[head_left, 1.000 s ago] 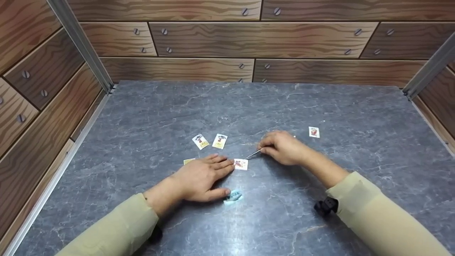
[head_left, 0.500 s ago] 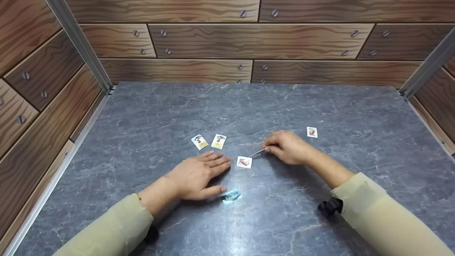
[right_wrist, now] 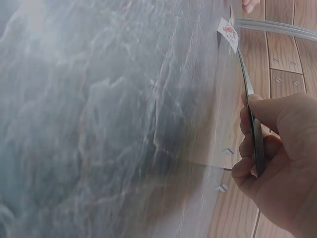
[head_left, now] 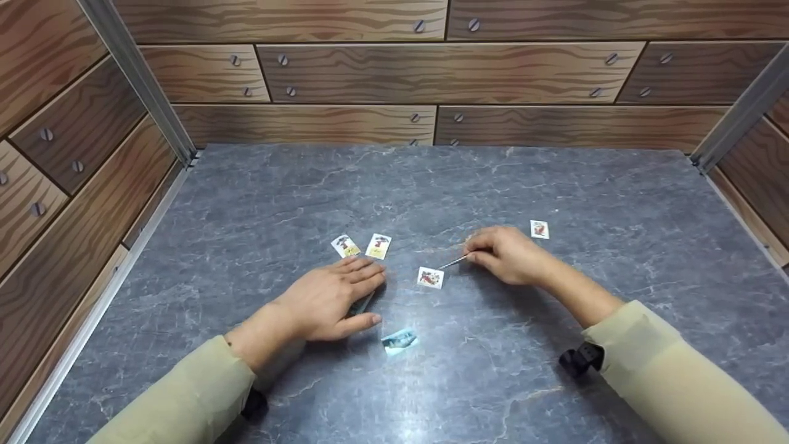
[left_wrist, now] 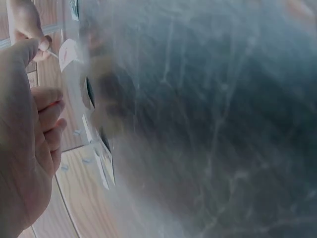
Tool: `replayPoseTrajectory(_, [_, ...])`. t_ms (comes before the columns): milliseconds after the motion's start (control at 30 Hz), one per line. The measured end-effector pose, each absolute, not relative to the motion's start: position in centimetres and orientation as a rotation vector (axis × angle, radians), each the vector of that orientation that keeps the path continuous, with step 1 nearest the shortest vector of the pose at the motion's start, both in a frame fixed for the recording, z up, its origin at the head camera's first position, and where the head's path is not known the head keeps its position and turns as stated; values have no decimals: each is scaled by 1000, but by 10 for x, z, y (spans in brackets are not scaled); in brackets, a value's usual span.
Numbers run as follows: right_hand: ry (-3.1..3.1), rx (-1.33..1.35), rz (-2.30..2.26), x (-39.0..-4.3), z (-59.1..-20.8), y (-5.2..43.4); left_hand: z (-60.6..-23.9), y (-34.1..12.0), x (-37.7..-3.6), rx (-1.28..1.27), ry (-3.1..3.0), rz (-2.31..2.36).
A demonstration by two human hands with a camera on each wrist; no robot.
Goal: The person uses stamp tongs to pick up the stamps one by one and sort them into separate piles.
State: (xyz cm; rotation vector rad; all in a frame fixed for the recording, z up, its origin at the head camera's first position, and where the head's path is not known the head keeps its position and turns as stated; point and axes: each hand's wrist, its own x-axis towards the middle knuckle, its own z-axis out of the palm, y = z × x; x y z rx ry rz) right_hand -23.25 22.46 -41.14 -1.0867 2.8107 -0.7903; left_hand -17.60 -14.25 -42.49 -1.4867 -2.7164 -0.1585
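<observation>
Right-wrist view shows tweezers (right_wrist: 250, 106) gripping stamp (right_wrist: 227, 31) (head's unclear).

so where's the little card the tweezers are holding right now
In the head view the card sits near the middle of the grey table, at the tip of the tweezers held by the right hand, just right of the left hand's fingers.

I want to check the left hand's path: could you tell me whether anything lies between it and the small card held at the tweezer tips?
Nothing visible does. Only bare grey tabletop separates the left hand from the card at the tweezers, which the right hand pinches.
</observation>
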Motion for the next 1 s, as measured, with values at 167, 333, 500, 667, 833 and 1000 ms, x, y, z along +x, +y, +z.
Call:
replayPoseTrajectory(167, [2809, -1031, -824, -232, -409, 230, -424, -151, -180, -1446, -2704, -191])
replayPoseTrajectory(333, [2811, -968, -875, -230, -408, 237, -423, -159, -185, -1397, -2732, -186])
replayPoseTrajectory(500, [2822, -906, -898, -230, -406, 246, -424, -164, -191, -1346, -2785, -177])
replayPoseTrajectory(667, [2839, -863, -919, -228, -402, 255, -426, -166, -198, -1299, -2839, -184])
replayPoseTrajectory(833, [2872, -808, -917, -227, -398, 268, -430, -165, -204, -1275, -2889, -176])
replayPoseTrajectory(1000, [2907, -778, -912, -226, -396, 282, -432, -162, -208, -1274, -2918, -158])
